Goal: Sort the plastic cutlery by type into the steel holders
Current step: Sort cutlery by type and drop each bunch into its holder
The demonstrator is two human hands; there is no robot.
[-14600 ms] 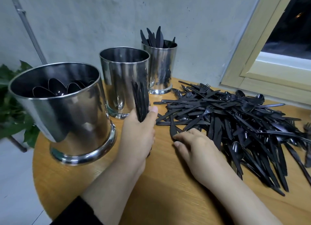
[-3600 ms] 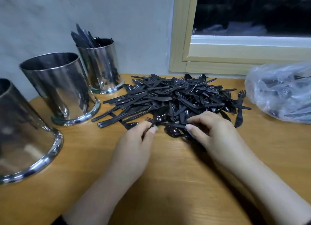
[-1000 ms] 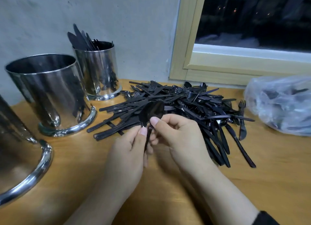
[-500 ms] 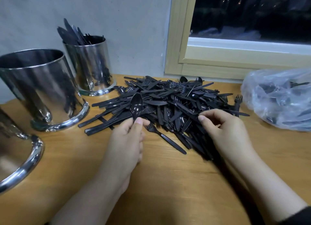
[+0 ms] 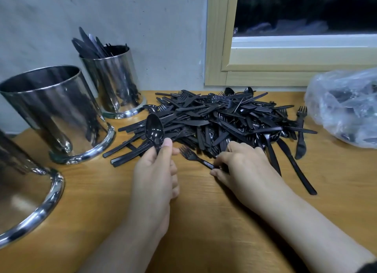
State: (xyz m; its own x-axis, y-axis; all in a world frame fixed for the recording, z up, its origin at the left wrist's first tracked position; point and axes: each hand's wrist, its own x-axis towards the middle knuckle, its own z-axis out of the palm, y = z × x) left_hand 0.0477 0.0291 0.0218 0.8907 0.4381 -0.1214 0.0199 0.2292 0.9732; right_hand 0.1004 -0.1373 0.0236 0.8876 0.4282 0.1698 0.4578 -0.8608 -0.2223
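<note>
Spoon in left hand; right hand pinches fork.

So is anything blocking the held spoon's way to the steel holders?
Nothing visible: the left hand holds the spoon upright above the table, with open space toward the middle holder.

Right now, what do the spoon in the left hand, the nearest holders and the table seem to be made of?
Spoon in the left hand: seemingly glossy black plastic; it shows small bright highlights. Middle holder: apparently polished steel; its wall mirrors the cutlery. Table: wood or wood-look laminate, I cannot tell which; fine grain lines, matte yellowish surface.
</note>
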